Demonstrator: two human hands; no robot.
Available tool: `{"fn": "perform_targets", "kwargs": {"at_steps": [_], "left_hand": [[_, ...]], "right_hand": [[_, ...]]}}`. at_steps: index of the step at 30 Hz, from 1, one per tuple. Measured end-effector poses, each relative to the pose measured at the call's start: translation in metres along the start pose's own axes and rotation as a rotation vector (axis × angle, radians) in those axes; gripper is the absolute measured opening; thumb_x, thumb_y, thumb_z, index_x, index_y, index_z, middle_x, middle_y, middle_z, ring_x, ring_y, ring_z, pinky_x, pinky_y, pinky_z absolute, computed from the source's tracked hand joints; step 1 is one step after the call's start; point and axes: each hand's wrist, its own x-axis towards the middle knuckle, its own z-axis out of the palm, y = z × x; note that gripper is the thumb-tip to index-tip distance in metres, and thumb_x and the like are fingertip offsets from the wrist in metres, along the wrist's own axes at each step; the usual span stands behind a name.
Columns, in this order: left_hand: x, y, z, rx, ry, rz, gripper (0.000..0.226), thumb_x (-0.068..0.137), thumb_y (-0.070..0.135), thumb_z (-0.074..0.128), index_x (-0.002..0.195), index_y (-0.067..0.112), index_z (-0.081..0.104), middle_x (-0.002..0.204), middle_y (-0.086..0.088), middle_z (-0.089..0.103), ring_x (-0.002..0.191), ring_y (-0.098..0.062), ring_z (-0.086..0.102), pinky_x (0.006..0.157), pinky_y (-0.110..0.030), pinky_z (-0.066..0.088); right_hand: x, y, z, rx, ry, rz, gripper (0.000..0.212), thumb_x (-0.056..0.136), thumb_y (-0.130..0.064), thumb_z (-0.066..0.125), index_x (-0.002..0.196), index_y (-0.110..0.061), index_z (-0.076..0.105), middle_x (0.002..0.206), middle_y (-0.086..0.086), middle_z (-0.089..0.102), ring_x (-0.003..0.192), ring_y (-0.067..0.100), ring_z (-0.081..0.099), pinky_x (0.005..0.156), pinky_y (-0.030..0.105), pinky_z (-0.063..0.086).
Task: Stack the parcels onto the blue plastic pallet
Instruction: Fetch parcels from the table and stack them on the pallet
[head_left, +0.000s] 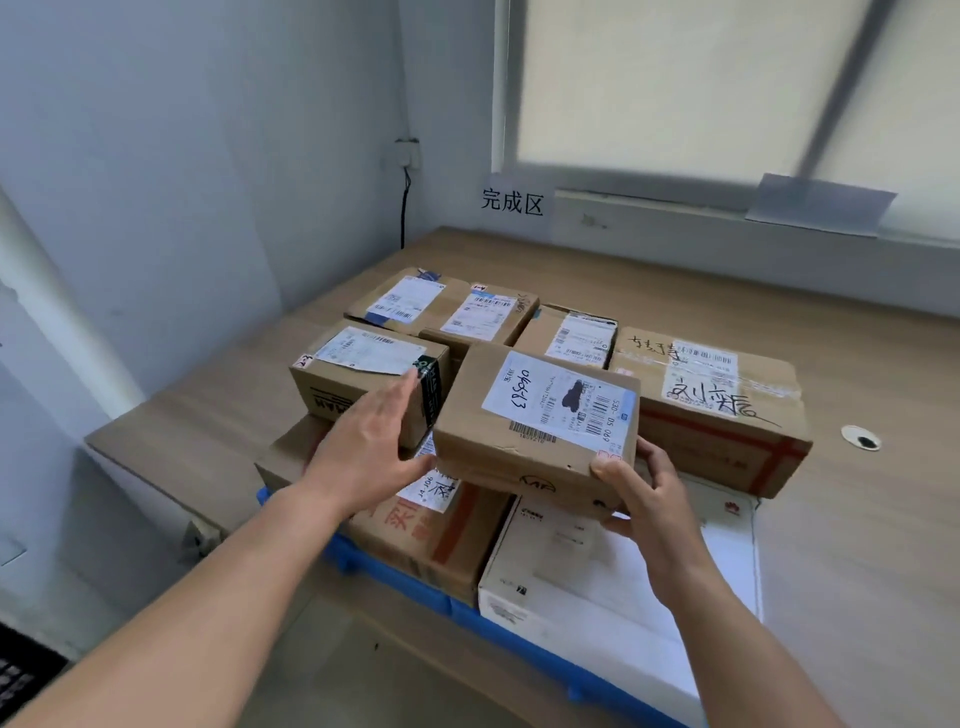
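Stacking is proceeding mid-frame: right hand (644, 499) is pinching a small brown cardboard parcel (535, 415), left hand (374, 447) bracing it flat-fingered; lowering squarely seems next.

Brown parcels (535, 415); blue pallet (519, 639); white box (597, 587)

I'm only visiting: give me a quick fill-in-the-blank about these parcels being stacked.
The right hand grips the labelled parcel by its near ____ corner.
The plastic pallet under the stack is coloured ____.
The flat box below the held parcel is ____, not brown.
Missing words: right; blue; white.
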Motion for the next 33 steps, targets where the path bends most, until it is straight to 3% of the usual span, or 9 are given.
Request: {"fn": "perform_targets", "kwargs": {"at_steps": [9, 15, 20, 23, 25, 28, 33], "left_hand": [[0.04, -0.048, -0.007, -0.006, -0.097, 0.166, 0.098, 0.086, 0.046, 0.062, 0.151, 0.023, -0.008, 0.16, 0.005, 0.0, 0.146, -0.007, -0.001, 0.113, -0.02, -0.004], [0.057, -0.055, -0.004, -0.033, -0.145, 0.265, 0.091, 0.087, 0.046, 0.061, 0.152, 0.026, 0.001, 0.159, 0.007, 0.01, 0.146, -0.008, 0.009, 0.116, -0.023, 0.004], [0.063, -0.061, 0.003, 0.033, -0.137, 0.305, 0.076, 0.09, 0.048, 0.054, 0.151, 0.03, 0.013, 0.157, 0.009, 0.019, 0.145, -0.008, 0.015, 0.118, -0.028, 0.01], [0.065, -0.062, 0.006, 0.08, -0.109, 0.319, 0.071, 0.092, 0.049, 0.05, 0.151, 0.028, 0.016, 0.156, 0.009, 0.024, 0.143, -0.008, 0.018, 0.118, -0.028, 0.012], [0.066, -0.061, 0.007, 0.095, -0.097, 0.317, 0.069, 0.093, 0.05, 0.048, 0.151, 0.027, 0.017, 0.155, 0.009, 0.025, 0.143, -0.009, 0.019, 0.118, -0.029, 0.014], [0.067, -0.06, 0.008, 0.106, -0.093, 0.312, 0.069, 0.093, 0.05, 0.047, 0.151, 0.027, 0.018, 0.155, 0.01, 0.026, 0.142, -0.009, 0.019, 0.117, -0.03, 0.016], [0.068, -0.059, 0.006, 0.125, -0.111, 0.308, 0.069, 0.093, 0.05, 0.047, 0.151, 0.027, 0.018, 0.154, 0.009, 0.028, 0.142, -0.01, 0.021, 0.117, -0.031, 0.017]], "right_hand": [[0.009, 0.006, 0.05, -0.022, 0.125, 0.007, 0.072, 0.062, -0.046, 0.068, 0.129, -0.031, 0.047, 0.11, -0.002, 0.064, 0.098, 0.022, 0.063, 0.083, 0.047, 0.052], [0.02, 0.006, 0.063, -0.089, 0.16, 0.043, 0.077, 0.056, -0.055, 0.07, 0.127, -0.034, 0.049, 0.109, 0.0, 0.065, 0.095, 0.026, 0.065, 0.083, 0.047, 0.053], [0.028, 0.012, 0.066, -0.125, 0.17, 0.063, 0.056, 0.078, -0.05, 0.068, 0.127, -0.031, 0.053, 0.112, -0.001, 0.065, 0.099, 0.022, 0.064, 0.089, 0.048, 0.054], [0.03, 0.011, 0.068, -0.146, 0.171, 0.051, 0.042, 0.089, -0.044, 0.06, 0.128, -0.03, 0.055, 0.117, -0.003, 0.064, 0.102, 0.013, 0.061, 0.083, 0.037, 0.052], [0.029, 0.008, 0.069, -0.163, 0.161, 0.046, 0.044, 0.091, -0.045, 0.056, 0.132, -0.03, 0.052, 0.12, -0.006, 0.063, 0.102, 0.007, 0.059, 0.078, 0.029, 0.047], [0.028, 0.006, 0.067, -0.184, 0.105, 0.053, 0.054, 0.09, -0.048, 0.057, 0.14, -0.034, 0.043, 0.123, -0.011, 0.061, 0.104, 0.002, 0.057, 0.081, 0.026, 0.046], [0.026, 0.005, 0.065, -0.207, 0.042, 0.05, 0.076, 0.077, -0.05, 0.066, 0.145, -0.036, 0.035, 0.126, -0.01, 0.06, 0.106, 0.003, 0.058, 0.074, 0.022, 0.043]]}}
